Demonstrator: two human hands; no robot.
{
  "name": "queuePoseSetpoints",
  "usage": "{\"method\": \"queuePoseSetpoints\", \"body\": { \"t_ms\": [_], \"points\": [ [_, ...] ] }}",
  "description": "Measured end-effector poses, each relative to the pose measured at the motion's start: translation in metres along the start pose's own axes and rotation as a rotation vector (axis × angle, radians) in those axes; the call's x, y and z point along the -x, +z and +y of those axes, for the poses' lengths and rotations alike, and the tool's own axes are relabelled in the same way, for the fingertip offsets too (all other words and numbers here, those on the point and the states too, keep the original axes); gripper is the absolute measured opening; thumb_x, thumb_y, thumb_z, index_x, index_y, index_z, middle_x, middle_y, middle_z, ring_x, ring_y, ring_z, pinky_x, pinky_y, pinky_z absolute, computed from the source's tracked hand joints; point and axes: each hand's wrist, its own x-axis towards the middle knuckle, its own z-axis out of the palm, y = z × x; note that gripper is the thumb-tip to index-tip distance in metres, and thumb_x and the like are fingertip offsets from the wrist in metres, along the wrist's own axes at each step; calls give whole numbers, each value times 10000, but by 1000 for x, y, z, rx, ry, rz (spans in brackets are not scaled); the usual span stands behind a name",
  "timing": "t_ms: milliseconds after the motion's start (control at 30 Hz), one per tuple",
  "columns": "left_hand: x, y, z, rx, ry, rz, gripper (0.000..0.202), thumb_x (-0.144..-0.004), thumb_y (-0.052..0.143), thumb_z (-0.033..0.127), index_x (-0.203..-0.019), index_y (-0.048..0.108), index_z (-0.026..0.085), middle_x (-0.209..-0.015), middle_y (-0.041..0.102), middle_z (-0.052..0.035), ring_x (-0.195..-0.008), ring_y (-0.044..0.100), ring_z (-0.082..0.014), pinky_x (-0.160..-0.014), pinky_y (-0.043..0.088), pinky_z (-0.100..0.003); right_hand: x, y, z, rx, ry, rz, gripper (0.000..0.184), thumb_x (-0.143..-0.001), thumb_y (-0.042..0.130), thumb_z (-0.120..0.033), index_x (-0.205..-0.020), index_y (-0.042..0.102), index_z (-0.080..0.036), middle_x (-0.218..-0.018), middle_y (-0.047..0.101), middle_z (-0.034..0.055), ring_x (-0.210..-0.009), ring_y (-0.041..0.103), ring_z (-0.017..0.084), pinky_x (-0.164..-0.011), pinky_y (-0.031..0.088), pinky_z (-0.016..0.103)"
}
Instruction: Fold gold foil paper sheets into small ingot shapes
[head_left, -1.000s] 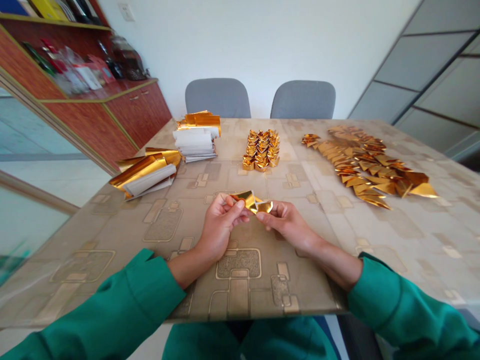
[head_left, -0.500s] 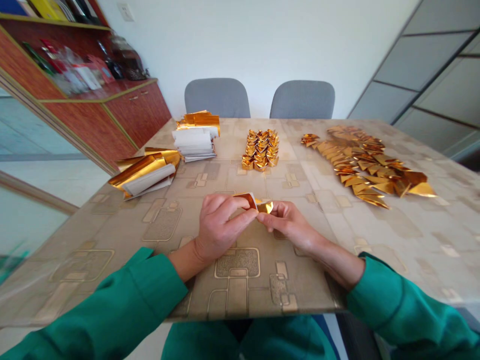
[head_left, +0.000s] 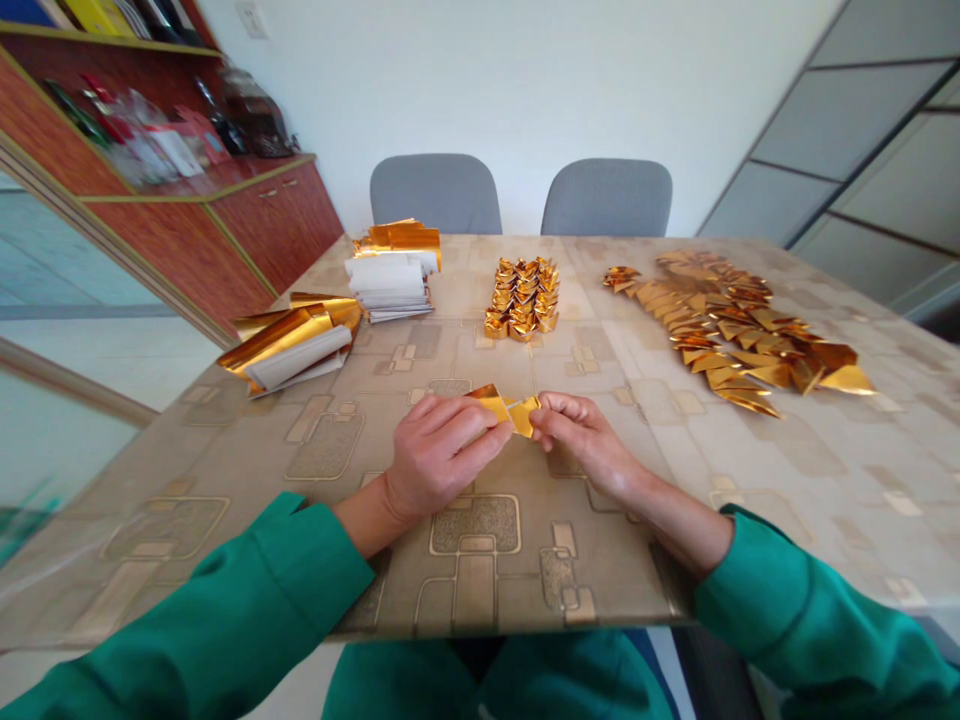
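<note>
Between my hands, just above the near middle of the table, is a piece of gold foil paper [head_left: 523,416], partly folded. My left hand [head_left: 442,450] is closed on its left part, fingers laid over the top and hiding much of it. The thumb and fingers of my right hand [head_left: 574,430] pinch its right end. Straight ahead stands a block of folded gold paper pieces [head_left: 521,300] set in rows. Over on the right, many folded gold pieces [head_left: 720,330] lie in overlapping lines.
At the left are a loose stack of gold-and-white paper sheets [head_left: 296,345] and, behind it, another paper stack [head_left: 390,285]. A patterned cloth covers the table [head_left: 322,560]. Two grey chairs [head_left: 435,195] stand at the far edge. A wooden cabinet [head_left: 277,220] is on the left.
The paper's flap between my hands now lies flatter, showing more gold face. My right hand has shifted slightly, and my left hand has moved a little to the left.
</note>
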Motion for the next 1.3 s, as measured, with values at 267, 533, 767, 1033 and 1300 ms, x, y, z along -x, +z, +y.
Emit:
{"method": "queuePoseSetpoints", "body": {
  "t_ms": [267, 533, 767, 1033, 1300],
  "points": [
    [1, 8, 0, 253, -507, 72, 59, -818, 658, 151, -843, 648, 203, -792, 683, -10, -707, 621, -129, -656, 467, -238, -3, -3, 1, 60, -76, 59, 388, -929, 448, -465, -672, 577, -203, -601, 527, -14, -602, 497, 134, -627, 394, 273],
    [-8, 17, -2, 1058, -1433, 276, 260, -649, 768, 262, -718, 534, 170, -660, 635, 27, -553, 590, -92, -538, 494, -198, -7, 1, 16, 156, -97, 63, 253, -868, 581, -393, -696, 548, -210, -636, 488, -29, -589, 431, 124, -562, 336, 263],
    [-7, 16, 8, 1445, -1631, 295, 282, -618, 809, 194, -793, 590, 160, -755, 699, 16, -638, 666, -96, -654, 568, -213, -5, 3, 15, 20, -148, -4, 191, -879, 621, -354, -938, 489, -228, -844, 543, -10, -751, 515, 138, -655, 407, 270],
    [-10, 16, 11, 1665, -1783, 247, 166, -729, 667, 30, -825, 623, 158, -782, 703, 14, -670, 678, -71, -660, 577, -162, -1, -9, 3, 213, -351, -95, 222, -968, 402, -193, -1098, 578, -230, -917, 608, 31, -830, 569, 163, -756, 476, 319],
    [-5, 17, 14, 1723, -1757, 94, 179, -710, 736, 49, -785, 616, 159, -784, 705, 6, -697, 690, -82, -660, 579, -161, -9, -24, -1, 504, -610, -146, 170, -886, 637, -202, -1038, 690, -258, -1005, 612, 55, -984, 581, 203, -867, 489, 378]
  ]
}}
